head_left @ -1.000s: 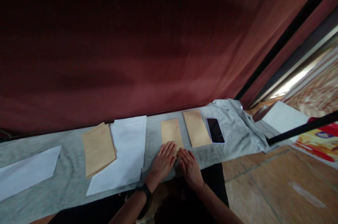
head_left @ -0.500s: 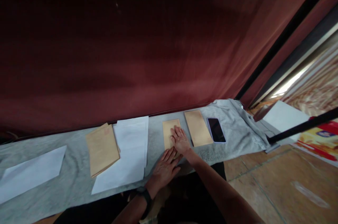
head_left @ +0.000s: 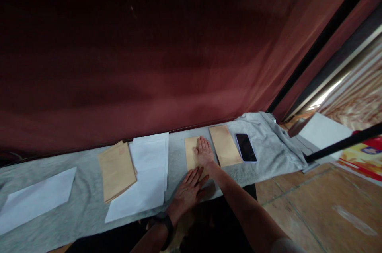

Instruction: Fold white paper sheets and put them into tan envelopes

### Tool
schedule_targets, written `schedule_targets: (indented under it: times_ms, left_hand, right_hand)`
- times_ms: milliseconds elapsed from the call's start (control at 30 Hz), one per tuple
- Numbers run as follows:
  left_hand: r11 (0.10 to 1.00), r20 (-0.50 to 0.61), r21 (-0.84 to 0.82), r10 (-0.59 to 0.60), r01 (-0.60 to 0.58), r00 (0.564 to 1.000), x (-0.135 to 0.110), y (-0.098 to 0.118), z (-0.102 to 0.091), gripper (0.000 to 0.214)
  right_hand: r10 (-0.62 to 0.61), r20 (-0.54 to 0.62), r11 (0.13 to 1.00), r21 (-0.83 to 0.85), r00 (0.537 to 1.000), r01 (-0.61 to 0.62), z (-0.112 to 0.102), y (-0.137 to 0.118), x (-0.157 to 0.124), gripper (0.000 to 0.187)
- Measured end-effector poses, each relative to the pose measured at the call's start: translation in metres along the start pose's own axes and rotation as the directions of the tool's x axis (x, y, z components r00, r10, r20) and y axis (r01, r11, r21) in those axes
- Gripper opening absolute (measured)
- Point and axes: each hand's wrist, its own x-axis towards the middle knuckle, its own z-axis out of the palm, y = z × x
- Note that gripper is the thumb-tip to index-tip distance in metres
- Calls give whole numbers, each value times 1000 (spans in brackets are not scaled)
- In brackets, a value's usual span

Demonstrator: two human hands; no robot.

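A tan paper envelope (head_left: 191, 153) lies on the grey cloth in front of me. My right hand (head_left: 205, 152) rests flat on its right side, fingers stretched towards the far edge. At the near end, my left hand (head_left: 188, 190) lies with fingers extended over the envelope's lower edge; a dark watch is on that wrist. Just right of my right hand is a second tan envelope (head_left: 226, 145), lying flat. Left of my hands, white paper sheets (head_left: 149, 177) lie partly under a stack of tan envelopes (head_left: 117, 171).
The grey cloth (head_left: 86, 189) covers a long narrow surface against a dark red panel (head_left: 167, 66). A phone (head_left: 246, 147) lies at the right, and a folded white sheet (head_left: 38, 197) at the far left. Black metal bars (head_left: 346, 141) stand at the right above the tiled floor (head_left: 313, 205).
My right hand has slid to the right and slightly forward over the envelope, uncovering more of its left side. My left hand stays near the lower edge, now apart from the right.
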Motion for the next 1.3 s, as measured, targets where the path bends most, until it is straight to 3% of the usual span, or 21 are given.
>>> schedule_targets:
  times_ms: [233,367,533,700,833,1033,1300]
  left_hand:
    - [997,17,-76,5,-4,1000,3,4,-14,57]
    - [996,0,-89,-9,9,1000,0,4,-10,53]
    - [992,-33,-112,57,-60,998,-15,0,-12,61]
    - [990,29,-132,58,-54,998,-20,-7,-23,63]
    - [996,40,-88,-29,32,999,-1,-11,-15,60]
    - [990,-11,-39,-133,132,991,45,-21,5,54]
    - [958,-40,-14,-285,285,958,86,-29,13,54]
  right_hand:
    - [-248,-19,967,56,969,248,-11,5,-35,51]
    - [-303,-8,949,93,953,303,-25,12,-71,51]
    - [-363,-12,929,74,932,363,-45,21,-120,55]
    - [-428,2,903,53,904,427,-65,32,-151,57]
    - [-408,31,910,98,912,404,-74,33,-154,59]
    - [-404,52,907,151,913,393,-74,32,-153,55]
    - [-419,52,894,196,907,402,-74,45,-166,50]
